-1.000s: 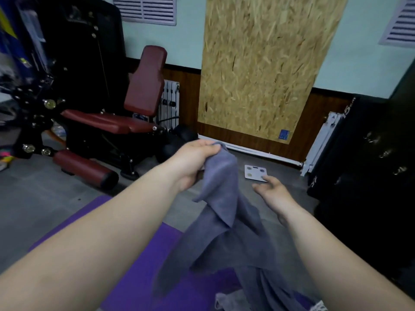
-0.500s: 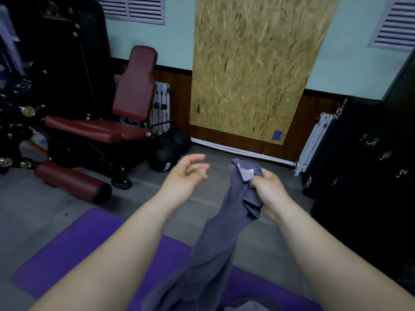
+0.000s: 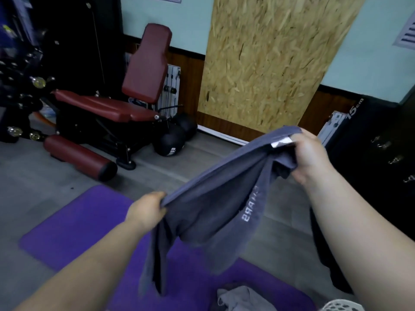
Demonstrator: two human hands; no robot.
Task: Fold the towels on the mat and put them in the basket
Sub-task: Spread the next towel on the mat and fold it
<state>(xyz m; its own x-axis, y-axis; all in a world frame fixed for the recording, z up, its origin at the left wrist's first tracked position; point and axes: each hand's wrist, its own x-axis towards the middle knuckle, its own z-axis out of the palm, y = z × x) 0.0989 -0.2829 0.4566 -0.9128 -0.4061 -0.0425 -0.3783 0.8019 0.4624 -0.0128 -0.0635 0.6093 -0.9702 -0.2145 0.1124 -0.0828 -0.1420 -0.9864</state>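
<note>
Two hands stretch a grey towel (image 3: pixel 215 198) above a purple mat (image 3: pixel 74 223).
Left hand (image 3: pixel 147 213) and right hand (image 3: pixel 311 157) each grip a corner; the cloth looks soft, light, droopy.

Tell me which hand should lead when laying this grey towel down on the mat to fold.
Left, probably. The left hand grips the grey towel low, over the purple mat; the right hand holds its corner higher, out over bare floor.

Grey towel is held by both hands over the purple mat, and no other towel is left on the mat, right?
No: the head view shows a second crumpled towel lying on the purple mat. The rest holds: left hand and right hand both grip the grey towel over it.
</note>
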